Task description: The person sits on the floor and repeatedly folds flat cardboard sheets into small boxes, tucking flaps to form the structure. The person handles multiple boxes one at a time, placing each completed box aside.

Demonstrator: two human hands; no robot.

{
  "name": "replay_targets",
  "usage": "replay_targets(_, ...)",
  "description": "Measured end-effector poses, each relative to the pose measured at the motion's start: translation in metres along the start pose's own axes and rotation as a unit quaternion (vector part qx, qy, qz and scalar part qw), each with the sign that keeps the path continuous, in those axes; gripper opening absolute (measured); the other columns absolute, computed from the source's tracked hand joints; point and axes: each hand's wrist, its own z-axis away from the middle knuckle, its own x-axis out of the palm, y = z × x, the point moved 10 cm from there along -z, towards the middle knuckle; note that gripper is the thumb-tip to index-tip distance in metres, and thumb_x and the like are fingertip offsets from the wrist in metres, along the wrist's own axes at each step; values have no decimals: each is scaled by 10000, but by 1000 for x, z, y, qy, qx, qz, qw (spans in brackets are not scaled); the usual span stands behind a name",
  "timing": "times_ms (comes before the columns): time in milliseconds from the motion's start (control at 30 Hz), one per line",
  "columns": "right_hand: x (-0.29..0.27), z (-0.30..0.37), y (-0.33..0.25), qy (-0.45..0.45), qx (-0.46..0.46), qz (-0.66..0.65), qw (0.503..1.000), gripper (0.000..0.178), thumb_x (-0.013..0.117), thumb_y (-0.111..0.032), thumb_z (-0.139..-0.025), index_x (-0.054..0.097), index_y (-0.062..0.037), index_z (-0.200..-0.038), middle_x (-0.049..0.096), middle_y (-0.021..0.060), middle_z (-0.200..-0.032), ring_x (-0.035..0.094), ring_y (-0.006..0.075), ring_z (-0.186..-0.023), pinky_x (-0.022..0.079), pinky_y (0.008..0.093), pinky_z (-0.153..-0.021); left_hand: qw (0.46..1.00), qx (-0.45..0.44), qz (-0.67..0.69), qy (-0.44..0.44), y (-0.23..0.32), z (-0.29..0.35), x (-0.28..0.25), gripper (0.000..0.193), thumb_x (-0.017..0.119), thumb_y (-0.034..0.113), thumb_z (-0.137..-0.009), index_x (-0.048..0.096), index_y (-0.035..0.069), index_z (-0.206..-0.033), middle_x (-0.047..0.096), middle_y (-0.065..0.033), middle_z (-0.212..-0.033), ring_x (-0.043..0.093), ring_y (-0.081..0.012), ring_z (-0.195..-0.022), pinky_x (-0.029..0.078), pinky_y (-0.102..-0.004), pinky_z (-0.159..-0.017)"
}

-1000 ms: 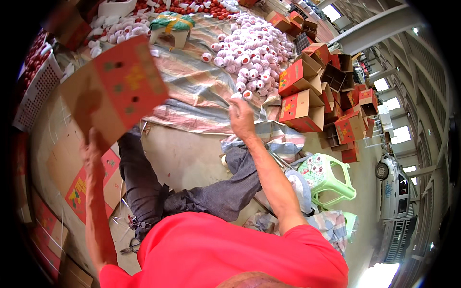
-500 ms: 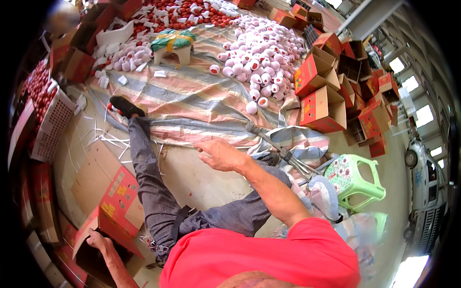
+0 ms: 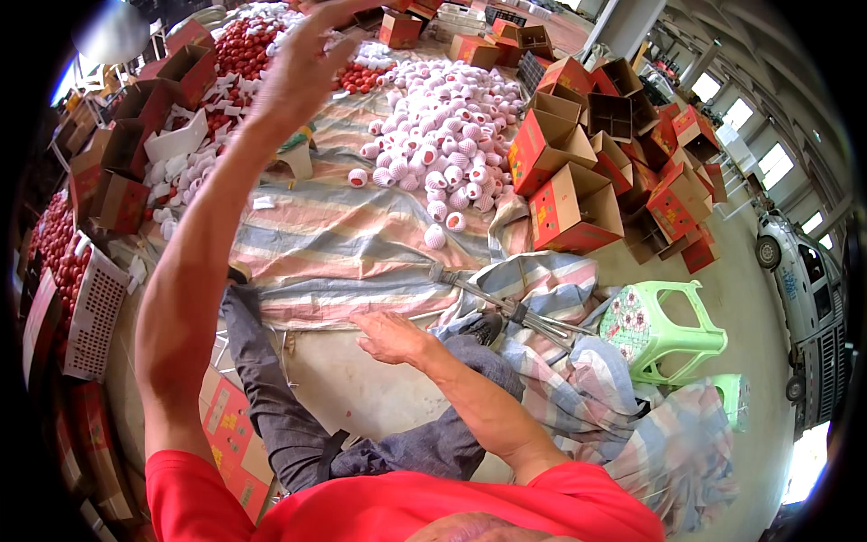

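Observation:
My left hand (image 3: 302,68) is raised high at the upper edge, blurred, with its fingers apart and nothing visible in them. Behind it, a pile of red fruit (image 3: 242,52) is partly hidden, and so is a low stool (image 3: 296,161) with a green top. My right hand (image 3: 393,339) hovers above my lap, fingers stretched out, holding nothing. Beyond it lies the striped tarp (image 3: 334,226), bearing a heap of fruit in white foam nets (image 3: 452,135). Next to my left leg, a red and brown carton (image 3: 239,429) shows partly behind my left arm.
Open cartons (image 3: 578,208) are stacked at the right. A green plastic stool (image 3: 664,330) stands near the bunched tarp and some metal poles (image 3: 515,312). At left is a white perforated crate (image 3: 90,312) with red fruit. A vehicle (image 3: 804,316) is parked far right.
My left hand has let go of the carton flap at lower left and swung up to the top of the view. My right hand stays over my lap. The view has shifted.

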Motion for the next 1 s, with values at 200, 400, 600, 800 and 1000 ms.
replay_targets(200, 5, -3, 12, -24, 18, 23, 999, 418, 634, -238, -1002, 571, -33, -1362, 699, 275, -1227, 640, 479, -1195, 509, 568, -1027, 988, 56, -81, -120, 27, 155, 41, 445, 690, 158, -1008, 599, 54, -1431, 571, -196, -1540, 529, -382, -1439, 407, -456, -1206)
replay_targets(400, 12, -4, 1, -61, 33, 19, 997, 440, 614, -235, -1009, 562, -78, -1417, 668, 278, -1301, 608, 479, -1257, 485, 589, -1059, 956, -280, -75, -47, -124, 443, -70, 436, 632, -4, -960, 617, 11, -1395, 596, -179, -1495, 555, -347, -1408, 444, -404, -1156)
replay_targets(600, 35, -27, 6, -69, -4, 27, 997, 431, 594, -249, -1011, 587, -57, -1397, 700, 278, -1233, 639, 474, -1214, 511, 549, -1044, 781, -538, -267, 174, -138, 860, -248, 444, 641, 116, -1006, 582, -27, -1422, 661, -206, -1347, 660, -313, -1224, 506, -419, -1068)
replay_targets(800, 74, -38, 58, -46, -32, 29, 998, 398, 655, -185, -943, 627, 8, -1291, 707, 253, -1117, 683, 400, -1041, 540, 479, -921, 511, -735, -331, 299, 14, 1017, -271, 423, 786, 288, -937, 728, -20, -1222, 773, -149, -1131, 736, -309, -981, 586, -469, -868)
replay_targets(1000, 151, 11, 104, -203, 194, -55, 958, 554, 651, -225, -1012, 541, 54, -1478, 692, 299, -1309, 711, 368, -1171, 553, 443, -1012, 445, -797, -294, 284, 3, 1148, -280, 792, 758, 490, -920, 565, -31, -1484, 601, -266, -1488, 541, -395, -1430, 431, -479, -1194)
